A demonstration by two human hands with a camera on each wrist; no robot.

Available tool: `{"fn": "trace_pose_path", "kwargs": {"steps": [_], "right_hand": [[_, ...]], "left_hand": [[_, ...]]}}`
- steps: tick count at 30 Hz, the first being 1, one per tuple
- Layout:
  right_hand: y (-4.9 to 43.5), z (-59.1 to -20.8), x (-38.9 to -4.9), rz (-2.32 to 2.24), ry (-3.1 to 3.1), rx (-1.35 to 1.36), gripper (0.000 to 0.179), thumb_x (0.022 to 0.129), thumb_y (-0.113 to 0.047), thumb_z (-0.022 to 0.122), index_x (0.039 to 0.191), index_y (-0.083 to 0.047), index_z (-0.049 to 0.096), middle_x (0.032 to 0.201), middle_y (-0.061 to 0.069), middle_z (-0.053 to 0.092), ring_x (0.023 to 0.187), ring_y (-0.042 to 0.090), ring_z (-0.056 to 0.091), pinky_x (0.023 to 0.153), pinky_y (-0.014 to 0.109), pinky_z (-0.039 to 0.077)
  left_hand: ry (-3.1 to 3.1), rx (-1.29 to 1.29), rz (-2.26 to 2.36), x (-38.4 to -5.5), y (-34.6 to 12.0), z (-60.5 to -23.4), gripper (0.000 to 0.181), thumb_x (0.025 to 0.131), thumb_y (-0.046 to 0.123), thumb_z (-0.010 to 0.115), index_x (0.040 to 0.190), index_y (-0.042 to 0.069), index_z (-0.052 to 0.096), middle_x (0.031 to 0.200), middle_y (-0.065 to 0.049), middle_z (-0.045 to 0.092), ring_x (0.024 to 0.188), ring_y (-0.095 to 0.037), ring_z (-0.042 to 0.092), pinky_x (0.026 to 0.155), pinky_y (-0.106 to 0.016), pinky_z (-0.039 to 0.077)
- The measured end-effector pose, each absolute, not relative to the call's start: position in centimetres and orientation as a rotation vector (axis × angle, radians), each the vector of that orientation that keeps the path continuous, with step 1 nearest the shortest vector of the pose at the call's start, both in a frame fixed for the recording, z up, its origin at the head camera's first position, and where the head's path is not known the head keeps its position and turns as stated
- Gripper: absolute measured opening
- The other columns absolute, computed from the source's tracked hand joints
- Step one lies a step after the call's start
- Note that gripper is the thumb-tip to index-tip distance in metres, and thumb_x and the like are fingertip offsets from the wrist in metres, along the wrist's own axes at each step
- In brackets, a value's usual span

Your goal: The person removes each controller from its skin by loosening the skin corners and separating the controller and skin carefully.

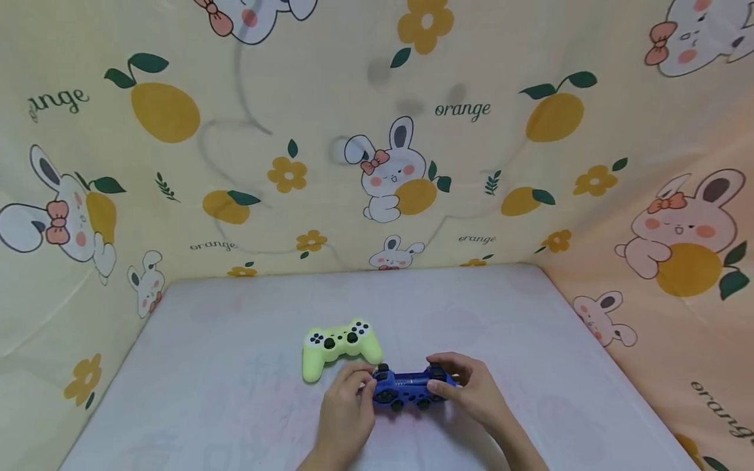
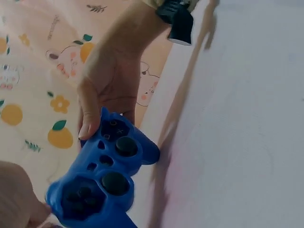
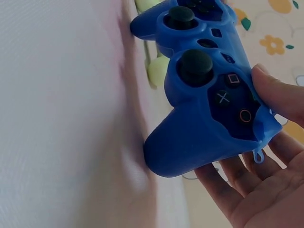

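Observation:
A blue game controller (image 1: 406,390) in a rubbery blue cover (image 3: 190,130) is held on its edge near the table's front, sticks facing the wearer. My left hand (image 1: 344,412) pinches its left end, mostly cut off in the left wrist view. The right hand (image 1: 471,390) grips the other end, thumb on the face side and fingers behind. In the right wrist view the cover's corner by the round button stands slightly loose, with a small loop (image 3: 258,156) hanging from it. The controller's back is hidden in the wrist views.
A pale yellow-green game controller (image 1: 338,350) lies face up on the white table (image 1: 235,392), just behind and left of the blue one. Patterned cloth (image 1: 330,85) with rabbits and oranges walls the table at the back and both sides.

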State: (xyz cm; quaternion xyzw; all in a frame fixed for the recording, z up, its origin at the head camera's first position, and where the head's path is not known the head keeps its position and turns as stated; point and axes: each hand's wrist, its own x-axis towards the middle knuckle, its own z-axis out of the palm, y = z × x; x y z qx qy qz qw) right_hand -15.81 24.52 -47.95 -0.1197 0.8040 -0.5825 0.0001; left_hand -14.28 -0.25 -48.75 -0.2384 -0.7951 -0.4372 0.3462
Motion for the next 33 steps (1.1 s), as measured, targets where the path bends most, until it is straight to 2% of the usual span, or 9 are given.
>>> {"fn": "trace_pose_path", "kwargs": {"steps": [3, 8, 11, 14, 18, 23, 29, 33], "right_hand": [[24.8, -47.9, -15.7, -1.83, 2.546, -0.345, 0.044, 0.081, -0.016, 0.082, 0.12, -0.002, 0.066, 0.104, 0.007, 0.069, 0.092, 0.022, 0.064, 0.078, 0.03, 0.051], [25.0, -47.9, -15.7, -1.846, 2.536, -0.314, 0.044, 0.08, -0.015, 0.083, 0.12, -0.002, 0.066, 0.104, 0.007, 0.069, 0.094, 0.023, 0.063, 0.079, 0.03, 0.05], [25.0, -47.9, -15.8, -1.837, 2.525, -0.329, 0.044, 0.081, -0.017, 0.082, 0.12, -0.003, 0.066, 0.107, 0.007, 0.069, 0.097, 0.024, 0.063, 0.082, 0.031, 0.05], [24.9, -47.9, -15.8, -1.831, 2.52, -0.338, 0.044, 0.082, -0.017, 0.082, 0.12, -0.003, 0.066, 0.109, 0.007, 0.068, 0.099, 0.024, 0.062, 0.085, 0.032, 0.048], [24.9, -47.9, -15.7, -1.834, 2.517, -0.324, 0.044, 0.081, -0.016, 0.082, 0.12, -0.003, 0.066, 0.109, 0.007, 0.068, 0.098, 0.024, 0.062, 0.085, 0.031, 0.048], [24.8, -48.0, -15.6, -1.855, 2.493, -0.359, 0.044, 0.081, -0.015, 0.082, 0.119, -0.002, 0.066, 0.11, 0.013, 0.068, 0.097, 0.026, 0.063, 0.083, 0.031, 0.049], [24.5, -48.0, -15.7, -1.857, 2.481, -0.388, 0.045, 0.082, -0.015, 0.081, 0.121, 0.001, 0.064, 0.112, 0.015, 0.067, 0.099, 0.028, 0.062, 0.084, 0.032, 0.049], [24.4, -48.1, -15.8, -1.856, 2.488, -0.382, 0.044, 0.082, -0.015, 0.081, 0.121, 0.0, 0.065, 0.112, 0.015, 0.067, 0.1, 0.027, 0.062, 0.085, 0.032, 0.049]], "left_hand": [[-2.087, -0.631, -1.256, -14.6, -0.4, -48.8, 0.02, 0.075, -0.01, 0.079, 0.083, 0.005, 0.068, 0.097, -0.001, 0.063, 0.082, -0.011, 0.063, 0.069, -0.016, 0.052], [-2.082, -0.708, -1.381, -15.6, -0.4, -48.9, 0.011, 0.085, 0.004, 0.076, 0.092, 0.012, 0.071, 0.093, 0.006, 0.064, 0.083, -0.008, 0.063, 0.069, -0.026, 0.056], [-2.184, -0.718, -1.363, -16.2, -0.2, -48.6, 0.009, 0.092, 0.015, 0.071, 0.1, 0.015, 0.074, 0.098, 0.008, 0.062, 0.09, -0.009, 0.06, 0.075, -0.031, 0.054], [-2.391, -0.78, -1.293, -17.1, -0.1, -47.7, 0.015, 0.095, 0.024, 0.067, 0.105, 0.016, 0.076, 0.102, 0.008, 0.062, 0.094, -0.009, 0.058, 0.081, -0.033, 0.051], [-2.645, -0.972, -1.176, -18.5, 0.0, -46.3, 0.018, 0.093, 0.027, 0.065, 0.101, 0.018, 0.078, 0.097, 0.012, 0.065, 0.092, -0.006, 0.059, 0.081, -0.03, 0.049], [-2.734, -1.118, -1.14, -19.7, -0.1, -45.3, 0.013, 0.086, 0.019, 0.069, 0.092, 0.015, 0.08, 0.086, 0.015, 0.065, 0.083, 0.0, 0.059, 0.074, -0.021, 0.05], [-2.744, -1.058, -1.138, -19.6, 0.0, -44.8, 0.016, 0.08, 0.014, 0.07, 0.09, 0.005, 0.079, 0.085, 0.004, 0.071, 0.079, -0.002, 0.061, 0.07, -0.02, 0.05], [-2.707, -0.935, -1.114, -18.8, 0.5, -44.5, 0.01, 0.075, 0.009, 0.069, 0.08, 0.004, 0.076, 0.078, 0.001, 0.07, 0.072, -0.006, 0.062, 0.066, -0.022, 0.051]]}}
